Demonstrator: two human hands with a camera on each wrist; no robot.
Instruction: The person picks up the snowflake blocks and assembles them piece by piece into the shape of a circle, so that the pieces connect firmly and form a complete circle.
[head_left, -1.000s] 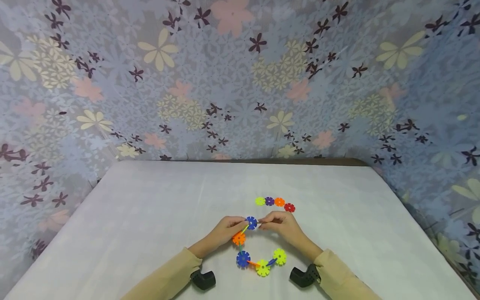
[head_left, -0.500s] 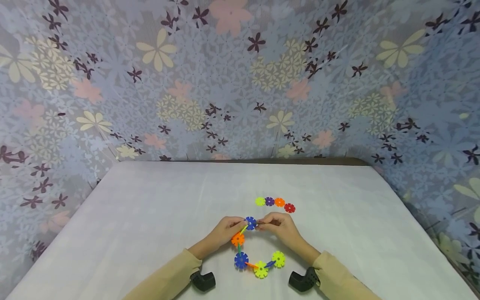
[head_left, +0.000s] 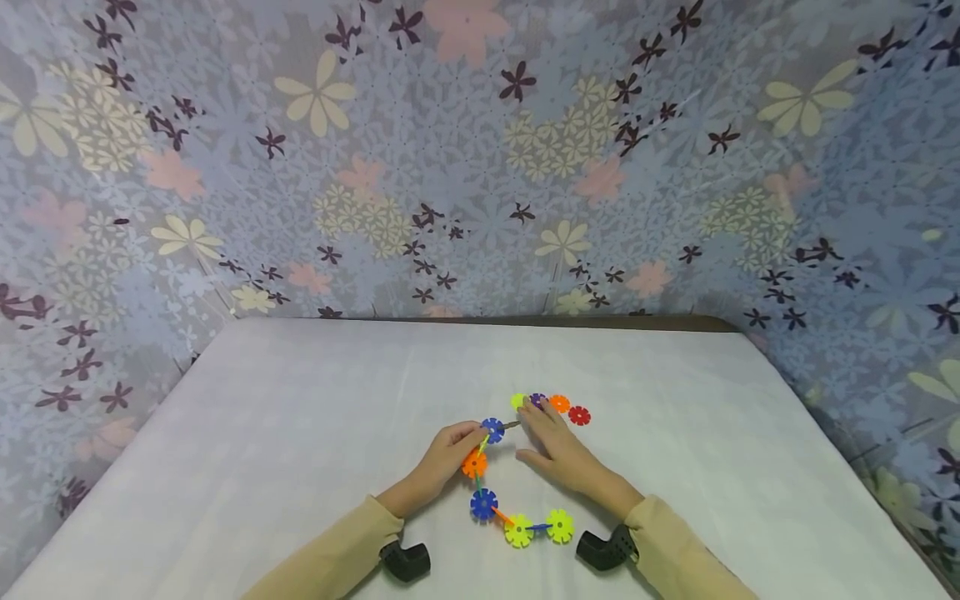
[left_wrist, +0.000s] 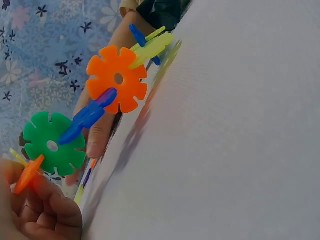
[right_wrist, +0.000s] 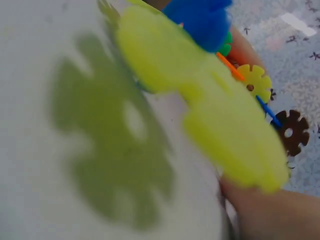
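My left hand (head_left: 450, 450) pinches the upper end of a curved chain of interlocking plastic discs (head_left: 483, 505); notched discs in blue, orange, green and yellow join edge to face. A brown disc (right_wrist: 292, 132) juts from the blue disc (head_left: 492, 430) at that end. In the left wrist view, the curled fingers (left_wrist: 45, 200) are close by the green disc (left_wrist: 54, 140). With fingers extended, my right hand (head_left: 558, 454) reaches over the loose yellow-green disc (head_left: 518, 402) and purple disc (head_left: 537, 400), partly covering them. Large and blurred, a yellow disc (right_wrist: 200, 95) crosses the right wrist view.
Beside the right fingertips lie a loose orange disc (head_left: 559, 403) and a red disc (head_left: 580, 415). White cloth covers the table (head_left: 300, 392), whose back edge meets a floral-patterned backdrop (head_left: 480, 208). Black devices (head_left: 406, 562) are worn at both wrists.
My right hand has let go of the brown disc at the chain's end and moved up to the loose row. The left hand has shifted slightly up with the chain.
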